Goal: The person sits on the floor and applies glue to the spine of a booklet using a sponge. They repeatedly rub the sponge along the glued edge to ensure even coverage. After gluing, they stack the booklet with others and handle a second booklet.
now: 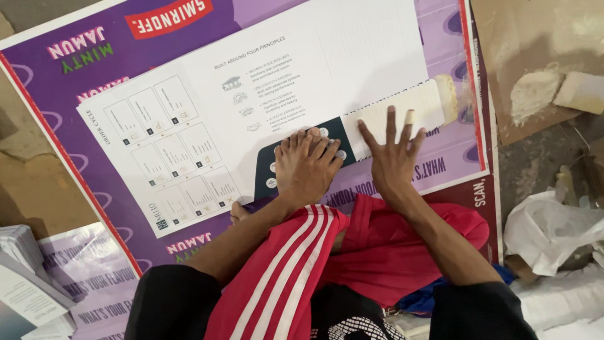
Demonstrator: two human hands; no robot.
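The right hand point(393, 157) presses flat, fingers spread, on a white strip point(402, 113). A bare foot point(306, 167) (left hand unseen) pins the dark sheet point(296, 160); the strip's pasted end looks unstuck.

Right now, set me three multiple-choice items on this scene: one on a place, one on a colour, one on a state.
1. What does the right hand touch?
A. the stack of leaflets
B. the white strip
C. the crumpled bag

2. What colour are the stripes on the red trousers?
A. white
B. black
C. yellow

3. How is the right hand held?
A. clenched in a fist
B. pinching a pen
C. flat, fingers spread

Answers:
1. B, since its fingers lie on the strip's near end.
2. A, since white bands run down the red cloth.
3. C, since the palm is down with every finger splayed.
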